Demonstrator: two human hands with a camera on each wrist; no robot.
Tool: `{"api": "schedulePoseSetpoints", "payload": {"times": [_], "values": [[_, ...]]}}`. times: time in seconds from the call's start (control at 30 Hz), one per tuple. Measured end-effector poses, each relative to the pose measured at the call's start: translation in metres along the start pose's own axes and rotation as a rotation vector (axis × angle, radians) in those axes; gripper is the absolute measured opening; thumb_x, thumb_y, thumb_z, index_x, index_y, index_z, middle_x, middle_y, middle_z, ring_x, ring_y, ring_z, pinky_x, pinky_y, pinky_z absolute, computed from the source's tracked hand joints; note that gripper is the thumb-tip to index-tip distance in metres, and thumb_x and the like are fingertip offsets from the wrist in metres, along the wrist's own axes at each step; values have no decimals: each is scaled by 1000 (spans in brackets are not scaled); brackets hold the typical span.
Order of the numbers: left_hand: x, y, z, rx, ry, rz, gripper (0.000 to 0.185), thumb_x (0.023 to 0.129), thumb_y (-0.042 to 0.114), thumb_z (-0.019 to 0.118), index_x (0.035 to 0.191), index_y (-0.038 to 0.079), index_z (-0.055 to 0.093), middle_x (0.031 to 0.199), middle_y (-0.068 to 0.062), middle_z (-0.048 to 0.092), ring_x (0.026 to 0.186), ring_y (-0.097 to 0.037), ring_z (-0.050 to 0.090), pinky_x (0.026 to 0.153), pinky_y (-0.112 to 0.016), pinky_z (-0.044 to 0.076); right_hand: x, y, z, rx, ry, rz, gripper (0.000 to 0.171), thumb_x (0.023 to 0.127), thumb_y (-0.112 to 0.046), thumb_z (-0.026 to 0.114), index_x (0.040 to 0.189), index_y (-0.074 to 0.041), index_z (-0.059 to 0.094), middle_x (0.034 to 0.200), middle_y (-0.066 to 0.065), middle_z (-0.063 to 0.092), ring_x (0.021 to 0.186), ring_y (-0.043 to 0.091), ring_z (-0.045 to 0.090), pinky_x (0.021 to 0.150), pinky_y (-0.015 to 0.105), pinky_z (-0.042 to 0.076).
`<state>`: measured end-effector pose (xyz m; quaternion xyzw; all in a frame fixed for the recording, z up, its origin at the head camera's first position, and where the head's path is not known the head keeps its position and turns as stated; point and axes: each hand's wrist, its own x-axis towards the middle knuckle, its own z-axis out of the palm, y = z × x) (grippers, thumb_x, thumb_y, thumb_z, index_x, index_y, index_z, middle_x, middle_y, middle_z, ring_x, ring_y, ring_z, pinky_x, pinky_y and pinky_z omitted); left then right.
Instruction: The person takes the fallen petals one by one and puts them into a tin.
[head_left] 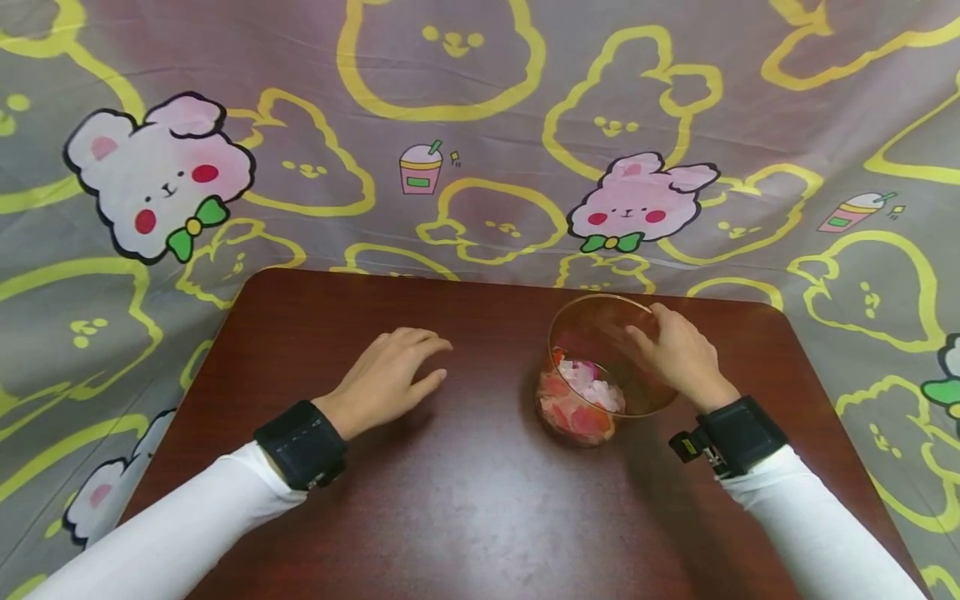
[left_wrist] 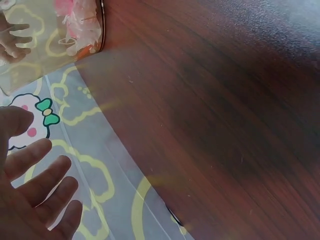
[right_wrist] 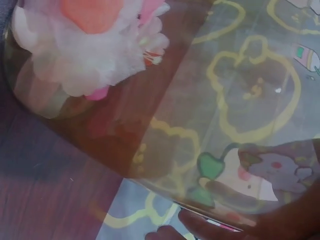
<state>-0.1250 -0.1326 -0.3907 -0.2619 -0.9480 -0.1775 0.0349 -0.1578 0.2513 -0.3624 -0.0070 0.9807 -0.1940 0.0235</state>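
Observation:
A see-through amber glass vase (head_left: 592,329) with a thin gold rim is on the right half of the table. Pink, white and orange petals (head_left: 581,387) fill its lower part; the right wrist view shows these petals (right_wrist: 90,55) through the glass. My right hand (head_left: 682,354) grips the vase by its right wall at the rim, with the thumb over the inner side. To the left, apart from the vase, my left hand (head_left: 386,379) hovers over the table, palm down, holding nothing. Its fingers are loosely bent in the left wrist view.
The dark red-brown wooden table (head_left: 450,517) has rounded far corners. A grey cloth (head_left: 495,150) with yellow outlines and cartoon rabbits hangs behind and at both sides. Each wrist wears a black band, like the left band (head_left: 303,446).

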Motion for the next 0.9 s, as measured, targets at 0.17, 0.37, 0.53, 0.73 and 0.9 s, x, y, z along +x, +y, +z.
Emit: {"api": "schedulePoseSetpoints", "payload": {"times": [0.17, 0.37, 0.53, 0.73, 0.9], "values": [[-5, -4, -8, -11, -21, -21, 45, 96, 29, 68, 136, 11, 61, 139, -12, 62, 134, -34, 53, 109, -56, 42, 0, -3, -4, 24, -43, -38, 64, 102, -44, 53, 146, 0, 45, 148, 28, 47, 135, 49, 45, 100, 69, 43], [-10, -7, -22, 2, -51, -53, 60, 97, 39, 65, 149, 13, 49, 155, -16, 47, 146, -39, 39, 117, -61, 32, -2, -13, -4, 18, 38, -133, 69, 100, -42, 58, 153, -4, 38, 158, 28, 33, 146, 50, 26, 113, 69, 29], [-18, -8, -32, 23, -43, -53, 70, 95, 45, 66, 154, 16, 42, 162, -16, 37, 151, -40, 29, 118, -63, 26, -9, -30, -3, -8, 97, -198, 75, 97, -45, 62, 155, -6, 36, 162, 27, 28, 150, 52, 19, 120, 67, 17], [-32, -2, -38, 24, -60, -35, 78, 92, 51, 66, 158, 21, 36, 166, -16, 27, 154, -41, 22, 118, -66, 22, -28, -52, 3, -10, 110, -276, 80, 93, -50, 64, 157, -14, 34, 165, 21, 28, 152, 47, 19, 121, 65, 13], [-46, 2, -39, 32, -97, -22, 83, 91, 55, 66, 160, 27, 30, 168, -13, 23, 155, -39, 19, 119, -66, 19, -48, -70, 12, -12, 127, -382, 85, 87, -54, 70, 157, -19, 36, 165, 14, 31, 152, 43, 21, 122, 64, 14]]}}
